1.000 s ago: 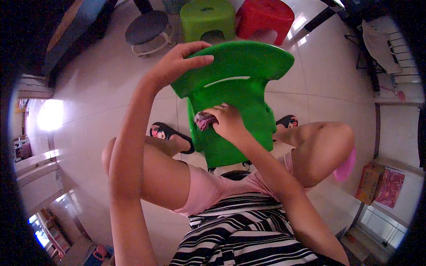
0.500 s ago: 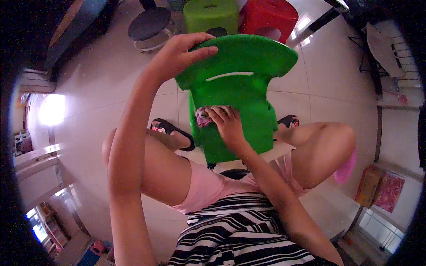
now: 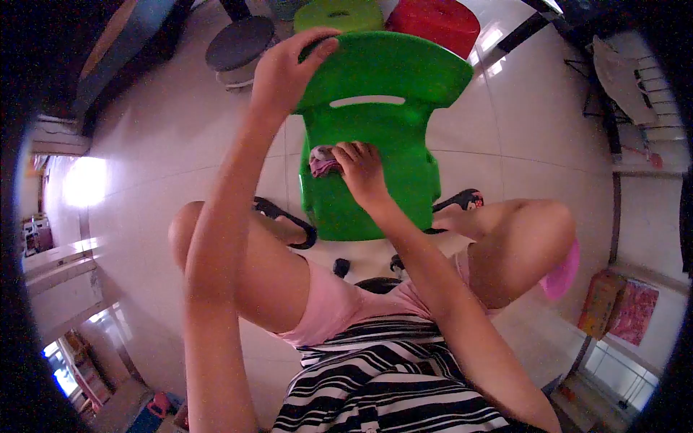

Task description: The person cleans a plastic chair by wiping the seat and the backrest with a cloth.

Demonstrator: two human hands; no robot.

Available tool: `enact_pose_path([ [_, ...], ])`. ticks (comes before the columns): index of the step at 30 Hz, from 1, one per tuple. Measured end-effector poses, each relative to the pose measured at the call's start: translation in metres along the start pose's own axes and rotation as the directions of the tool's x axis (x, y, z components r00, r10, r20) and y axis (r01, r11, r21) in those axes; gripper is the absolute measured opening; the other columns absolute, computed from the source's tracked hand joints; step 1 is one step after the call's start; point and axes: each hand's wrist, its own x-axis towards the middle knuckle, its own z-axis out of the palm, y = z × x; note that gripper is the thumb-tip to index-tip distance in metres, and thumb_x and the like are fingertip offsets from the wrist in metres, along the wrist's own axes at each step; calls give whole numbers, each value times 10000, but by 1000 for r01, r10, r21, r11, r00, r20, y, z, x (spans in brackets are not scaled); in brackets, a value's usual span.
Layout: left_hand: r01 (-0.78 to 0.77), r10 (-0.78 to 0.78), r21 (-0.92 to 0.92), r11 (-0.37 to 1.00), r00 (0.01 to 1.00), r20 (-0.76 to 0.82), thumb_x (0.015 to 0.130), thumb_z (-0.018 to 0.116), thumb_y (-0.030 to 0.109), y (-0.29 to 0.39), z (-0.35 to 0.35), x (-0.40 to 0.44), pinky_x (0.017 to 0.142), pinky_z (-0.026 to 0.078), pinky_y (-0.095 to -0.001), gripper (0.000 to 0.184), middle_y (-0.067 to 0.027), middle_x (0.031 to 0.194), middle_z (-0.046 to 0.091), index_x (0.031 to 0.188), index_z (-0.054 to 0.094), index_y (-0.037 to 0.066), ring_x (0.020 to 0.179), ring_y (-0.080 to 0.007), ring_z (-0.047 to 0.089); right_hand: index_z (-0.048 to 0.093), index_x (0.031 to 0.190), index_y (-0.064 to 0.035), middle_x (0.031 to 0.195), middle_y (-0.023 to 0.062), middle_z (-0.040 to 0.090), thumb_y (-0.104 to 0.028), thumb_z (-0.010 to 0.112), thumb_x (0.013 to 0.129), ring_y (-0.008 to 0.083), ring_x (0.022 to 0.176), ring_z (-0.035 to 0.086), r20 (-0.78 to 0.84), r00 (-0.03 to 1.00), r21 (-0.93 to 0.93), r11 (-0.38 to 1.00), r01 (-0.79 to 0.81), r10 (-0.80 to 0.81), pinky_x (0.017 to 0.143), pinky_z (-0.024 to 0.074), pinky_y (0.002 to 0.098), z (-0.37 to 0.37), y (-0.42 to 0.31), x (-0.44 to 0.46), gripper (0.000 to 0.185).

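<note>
A green plastic chair (image 3: pixel 390 195) stands between the person's knees, its backrest with a slot toward the far side. My left hand (image 3: pixel 292 68) grips the upper left corner of the backrest, thumb on the near face and the other fingers partly hidden behind the edge. My right hand (image 3: pixel 361 173) presses a crumpled pinkish-grey cloth (image 3: pixel 323 162) against the left part of the chair's green surface, below the slot. The cloth bunches out to the left of the fingers.
Beyond the chair stand a light green stool (image 3: pixel 339 16), a red stool (image 3: pixel 437 25) and a round dark-topped stool (image 3: pixel 242 43). A cardboard box (image 3: pixel 600 307) is at the right. Two small black pieces, one a dark block (image 3: pixel 341 268), show on the tiled floor below the chair.
The chair has shifted away from the body and slightly left, its near edge now farther off. My left hand went with it, and my right hand with the cloth moved up and left.
</note>
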Motion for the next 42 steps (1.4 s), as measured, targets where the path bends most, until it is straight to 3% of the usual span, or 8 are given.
enact_pose_path([
  [4, 88, -289, -427, 900, 854, -432, 946, 483, 233, -5, 26, -54, 906, 402, -315, 289, -131, 1086, 606, 1135, 568, 31, 1040, -217, 554, 568, 1107, -138, 1122, 42, 561, -138, 613, 752, 246, 1038, 535, 111, 993, -10, 999, -48, 49, 906, 425, 437, 0, 2, 2, 358],
  [6, 341, -586, -540, 770, 714, -385, 952, 446, 191, -15, 49, -106, 937, 372, -324, 292, -132, 1125, 556, 1164, 521, 4, 1087, -201, 499, 567, 1132, -140, 1151, 58, 565, -167, 571, 799, 252, 1059, 540, 169, 983, -68, 996, -56, 67, 913, 431, 449, 1, 4, 0, 335],
  [8, 488, -635, -407, 772, 615, -468, 952, 443, 195, -68, 93, -173, 917, 390, -357, 295, -168, 1124, 565, 1159, 536, 7, 1072, -257, 521, 568, 1133, -129, 1170, 71, 565, -165, 566, 808, 258, 1071, 540, 175, 984, -151, 989, -10, 37, 910, 434, 448, 8, 6, -2, 327],
  [10, 701, -684, -107, 705, 632, -364, 960, 415, 237, -63, 97, -206, 874, 419, -416, 334, -222, 1080, 590, 1170, 530, 5, 1022, -354, 554, 572, 1130, -113, 1187, 85, 567, -168, 569, 806, 274, 1067, 550, 221, 975, -123, 992, 14, 13, 897, 450, 435, 7, 8, 7, 328],
  [13, 797, -782, 29, 604, 599, -172, 971, 363, 300, -57, 94, -220, 820, 438, -470, 379, -256, 1026, 605, 1177, 533, 32, 962, -427, 567, 579, 1128, -105, 1192, 98, 578, -158, 556, 820, 294, 1040, 572, 233, 972, 58, 998, -7, -7, 859, 480, 419, -4, 18, 17, 313],
  [23, 812, -785, 106, 575, 583, -208, 977, 318, 339, -43, 97, -211, 764, 456, -493, 369, -192, 1004, 639, 1147, 577, 139, 920, -408, 597, 598, 1053, -99, 1025, 89, 607, -106, 665, 747, 303, 960, 576, -97, 994, 53, 998, -34, 39, 779, 499, 418, -14, 30, 60, 314],
  [26, 814, -786, 140, 564, 581, -214, 976, 318, 350, -39, 96, -211, 762, 458, -493, 368, -187, 994, 643, 1149, 578, 154, 913, -406, 600, 597, 1036, -97, 1025, 82, 609, -104, 656, 752, 306, 952, 578, 48, 993, 159, 981, -114, 108, 776, 502, 421, 8, 35, 59, 290],
  [42, 847, -819, 164, 506, 531, -219, 974, 303, 365, -28, 94, -203, 749, 459, -506, 381, -188, 989, 643, 1140, 584, 168, 901, -418, 601, 608, 1043, -92, 963, 65, 594, -72, 531, 766, 271, 898, 585, 215, 976, -46, 999, -10, 19, 739, 507, 389, -18, 10, 8, 288],
])
